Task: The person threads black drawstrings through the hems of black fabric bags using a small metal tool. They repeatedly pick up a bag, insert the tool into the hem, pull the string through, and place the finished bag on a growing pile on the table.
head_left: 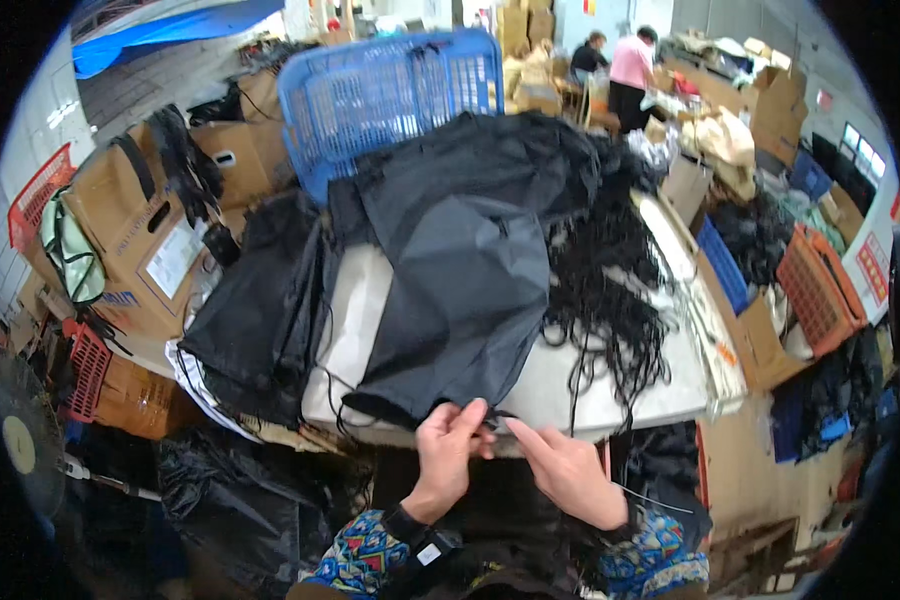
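Note:
A black fabric bag (460, 300) lies across the white table, its narrow near end drawn to the front edge. My left hand (448, 458) is closed, thumb and fingers pinching that end of the cloth. Close beside it, my right hand (570, 478) is closed with its fingertips at the same edge. A thin, stiff wire-like rod (660, 499) sticks out behind the right hand, which seems to hold it. Between the fingertips the detail is too small to make out. To the right of the bag spreads a tangled heap of black cords (610, 320).
A blue plastic basket (390, 90) stands behind piled black cloth (480, 160). More black bags (260, 310) hang over the table's left side, beside cardboard boxes (135, 240). An orange crate (820, 290) stands at right. Two people (632, 75) are far back.

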The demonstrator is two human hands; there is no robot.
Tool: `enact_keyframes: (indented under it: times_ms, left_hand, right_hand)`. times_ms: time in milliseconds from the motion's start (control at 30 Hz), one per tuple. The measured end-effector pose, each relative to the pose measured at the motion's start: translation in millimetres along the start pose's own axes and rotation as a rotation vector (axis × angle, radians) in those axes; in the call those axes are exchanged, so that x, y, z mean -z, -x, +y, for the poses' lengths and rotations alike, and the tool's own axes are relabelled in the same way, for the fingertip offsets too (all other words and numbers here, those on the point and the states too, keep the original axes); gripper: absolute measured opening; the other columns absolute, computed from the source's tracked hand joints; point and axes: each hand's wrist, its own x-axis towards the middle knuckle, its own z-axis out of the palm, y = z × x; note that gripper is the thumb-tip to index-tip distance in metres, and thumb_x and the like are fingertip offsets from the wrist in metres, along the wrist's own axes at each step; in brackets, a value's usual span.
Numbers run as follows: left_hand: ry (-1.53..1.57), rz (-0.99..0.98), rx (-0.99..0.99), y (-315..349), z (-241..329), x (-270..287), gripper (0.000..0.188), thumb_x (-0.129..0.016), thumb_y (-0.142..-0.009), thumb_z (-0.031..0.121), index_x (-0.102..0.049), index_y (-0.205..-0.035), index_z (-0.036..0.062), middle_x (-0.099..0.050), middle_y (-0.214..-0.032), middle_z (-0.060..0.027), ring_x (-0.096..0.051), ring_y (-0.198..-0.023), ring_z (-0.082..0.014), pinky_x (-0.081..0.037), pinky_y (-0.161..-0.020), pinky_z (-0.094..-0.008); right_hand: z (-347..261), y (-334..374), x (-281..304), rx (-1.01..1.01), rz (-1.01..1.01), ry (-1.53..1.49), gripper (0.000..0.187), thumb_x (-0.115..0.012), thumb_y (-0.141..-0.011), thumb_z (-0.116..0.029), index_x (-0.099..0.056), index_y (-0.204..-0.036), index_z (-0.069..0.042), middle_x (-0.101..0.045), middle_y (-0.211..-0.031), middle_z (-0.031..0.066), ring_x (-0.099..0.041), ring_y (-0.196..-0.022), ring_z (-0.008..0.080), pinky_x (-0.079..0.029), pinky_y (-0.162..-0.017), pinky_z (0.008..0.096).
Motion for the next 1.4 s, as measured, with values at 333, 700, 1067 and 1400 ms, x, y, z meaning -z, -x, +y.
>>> enact_keyframes:
  times_ms: [333, 700, 1067, 1400]
  left_hand:
    - [-0.043, -0.308, 0.186, -9, 2, -33, 0.024, -0.065, -0.087, 0.022, -0.056, -0.081, 0.0009, -0.059, -0.073, -0.0056, -0.059, -0.058, -0.0128, -0.046, -0.044, -0.0244]
    - [0.02, -0.066, -0.184, -44, 57, -6, 0.032, -0.056, -0.092, 0.03, -0.058, -0.075, 0.0036, -0.059, -0.064, -0.004, -0.055, -0.051, -0.0101, -0.042, -0.043, -0.0224]
    - [0.008, -0.261, 0.043, -36, 25, -40, 0.028, -0.057, -0.092, 0.031, -0.064, -0.091, 0.0034, -0.064, -0.076, -0.0058, -0.058, -0.059, -0.0095, -0.043, -0.045, -0.0225]
    - [-0.057, -0.064, -0.027, -59, 37, -16, 0.034, -0.058, -0.091, 0.035, -0.055, -0.075, 0.0057, -0.053, -0.06, -0.0026, -0.046, -0.04, -0.009, -0.035, -0.036, -0.0222]
  right_hand:
    - [33, 9, 60, 0.031, -0.127, 0.03, 0.022, -0.06, -0.081, -0.008, -0.061, -0.103, -0.005, -0.057, -0.076, 0.0111, -0.059, -0.063, 0.0309, -0.049, -0.053, 0.0386]
    - [27, 15, 86, -0.108, 0.126, 0.025, 0.015, -0.062, -0.078, 0.0, -0.062, -0.093, -0.002, -0.054, -0.066, 0.0129, -0.055, -0.057, 0.0299, -0.043, -0.05, 0.0371]
    - [29, 4, 49, -0.106, 0.157, -0.109, 0.01, -0.061, -0.081, 0.002, -0.062, -0.091, 0.002, -0.058, -0.072, 0.0176, -0.058, -0.063, 0.033, -0.044, -0.054, 0.0347]
    - [22, 11, 49, -0.145, 0.172, -0.108, 0.012, -0.062, -0.08, -0.001, -0.062, -0.092, 0.0, -0.059, -0.072, 0.0162, -0.06, -0.063, 0.0328, -0.047, -0.053, 0.0358]
